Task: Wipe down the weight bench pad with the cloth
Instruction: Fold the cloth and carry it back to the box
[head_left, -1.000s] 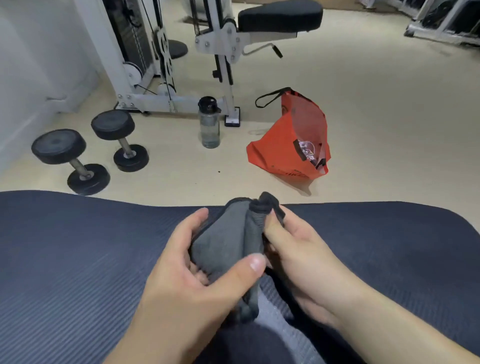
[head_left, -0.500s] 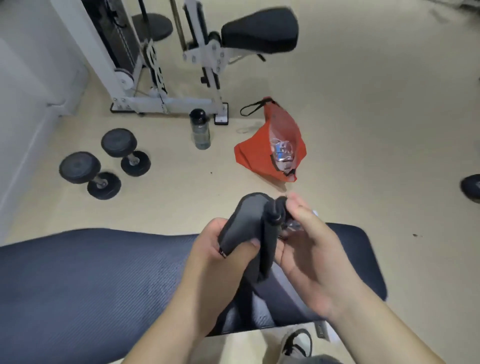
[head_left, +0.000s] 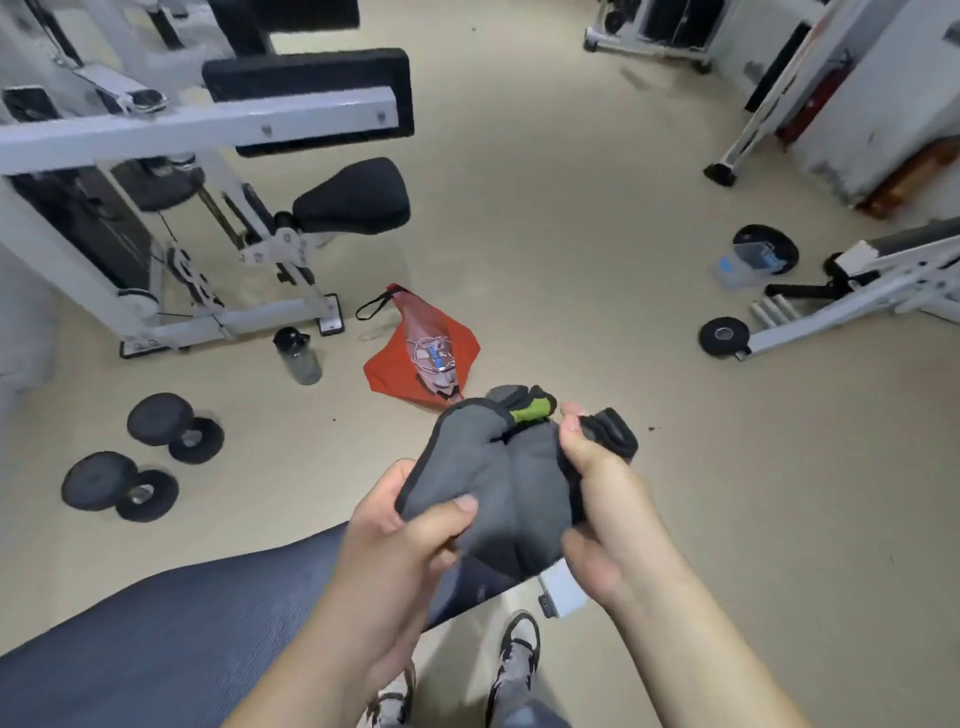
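- The white steel cable machine with black pads (head_left: 218, 122) takes up the far left of the beige floor (head_left: 571, 234), well apart from the work, and has no part in the task.
- The dark blue ribbed weight bench pad (head_left: 182, 623) runs from the lower left corner to its end just under the hands. Nothing rests on its visible surface, so I judge the wiping has not yet begun.
- The grey cloth with black stitched edging (head_left: 493, 483) is held in the air above the bench end, clear of the pad. It is bunched and partly folded, probably being shaped into a wad for wiping.
- The left hand (head_left: 400, 535) grips the cloth's lower left part, thumb on top and fingers beneath, to steady it.
- The right hand (head_left: 608, 499) pinches the upper right edge, seemingly to draw a fold over.
- The orange fabric bag (head_left: 395, 364) lies open on the floor beyond the hands.
- Two black dumbbells (head_left: 98, 480) lie on the floor at the left.
- The clear water bottle with a black cap (head_left: 298, 356) stands upright by the machine's foot.
- A small green tab (head_left: 530, 413) shows at the cloth's top.
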